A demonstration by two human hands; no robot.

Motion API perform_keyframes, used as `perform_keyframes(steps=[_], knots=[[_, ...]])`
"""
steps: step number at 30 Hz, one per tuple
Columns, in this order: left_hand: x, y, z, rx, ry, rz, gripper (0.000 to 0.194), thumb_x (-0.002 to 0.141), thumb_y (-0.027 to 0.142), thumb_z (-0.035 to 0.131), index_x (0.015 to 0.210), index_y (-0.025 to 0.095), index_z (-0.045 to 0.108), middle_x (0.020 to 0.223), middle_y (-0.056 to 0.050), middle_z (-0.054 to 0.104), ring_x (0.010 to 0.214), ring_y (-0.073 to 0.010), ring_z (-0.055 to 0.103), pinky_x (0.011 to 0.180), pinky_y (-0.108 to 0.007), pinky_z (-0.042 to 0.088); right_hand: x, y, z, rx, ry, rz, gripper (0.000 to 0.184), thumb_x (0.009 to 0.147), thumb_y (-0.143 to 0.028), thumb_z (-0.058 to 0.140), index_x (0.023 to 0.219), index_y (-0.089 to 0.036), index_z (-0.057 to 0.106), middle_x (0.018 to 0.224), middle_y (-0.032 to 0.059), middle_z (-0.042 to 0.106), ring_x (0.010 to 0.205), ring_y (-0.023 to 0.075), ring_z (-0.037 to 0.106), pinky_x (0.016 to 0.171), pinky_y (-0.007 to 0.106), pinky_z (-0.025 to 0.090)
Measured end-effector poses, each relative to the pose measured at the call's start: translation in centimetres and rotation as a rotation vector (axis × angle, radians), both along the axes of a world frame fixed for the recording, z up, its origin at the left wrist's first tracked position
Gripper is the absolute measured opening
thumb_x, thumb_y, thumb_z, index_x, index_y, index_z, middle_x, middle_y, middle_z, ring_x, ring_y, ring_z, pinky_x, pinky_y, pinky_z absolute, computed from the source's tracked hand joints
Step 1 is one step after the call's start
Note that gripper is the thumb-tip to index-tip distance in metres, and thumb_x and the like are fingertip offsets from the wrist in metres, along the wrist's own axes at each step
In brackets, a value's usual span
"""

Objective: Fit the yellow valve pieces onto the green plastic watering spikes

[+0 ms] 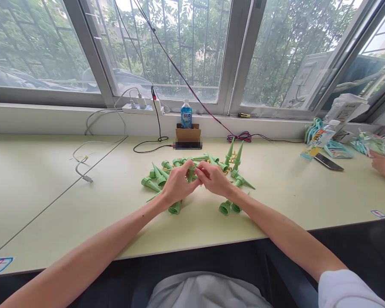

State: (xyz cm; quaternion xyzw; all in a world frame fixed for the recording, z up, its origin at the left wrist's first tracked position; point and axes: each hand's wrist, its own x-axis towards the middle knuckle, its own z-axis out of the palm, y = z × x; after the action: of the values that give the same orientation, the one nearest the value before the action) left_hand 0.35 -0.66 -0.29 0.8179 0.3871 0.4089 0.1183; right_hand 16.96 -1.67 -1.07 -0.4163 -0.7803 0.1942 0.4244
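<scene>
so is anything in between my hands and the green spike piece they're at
Nothing visible is in the way: your left hand holds the green spike piece, and your right hand meets its upper end. The other green pieces lie around them on the table.

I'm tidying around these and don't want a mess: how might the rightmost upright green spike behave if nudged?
The green spike would probably tip if pushed near its point, being tall on a narrow base. Its straight, plastic-looking body suggests it is stiff and fairly light. Once down, its round taper might roll in a curve.
</scene>
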Motion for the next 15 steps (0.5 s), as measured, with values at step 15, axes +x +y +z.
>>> perform_keyframes(steps=[15], knots=[[0.05, 0.01, -0.08, -0.001, -0.024, -0.010, 0.021, 0.078, 0.031, 0.063, 0.077, 0.022, 0.044, 0.060, 0.008, 0.046, 0.045, -0.0064, 0.031, 0.052, -0.021, 0.035, 0.00, 0.00, 0.02, 0.035, -0.020, -0.006, 0.025, 0.099, -0.034, 0.037, 0.079, -0.022, 0.042, 0.057, -0.0039, 0.051, 0.048, 0.0113, 0.045, 0.053, 0.025, 0.036]])
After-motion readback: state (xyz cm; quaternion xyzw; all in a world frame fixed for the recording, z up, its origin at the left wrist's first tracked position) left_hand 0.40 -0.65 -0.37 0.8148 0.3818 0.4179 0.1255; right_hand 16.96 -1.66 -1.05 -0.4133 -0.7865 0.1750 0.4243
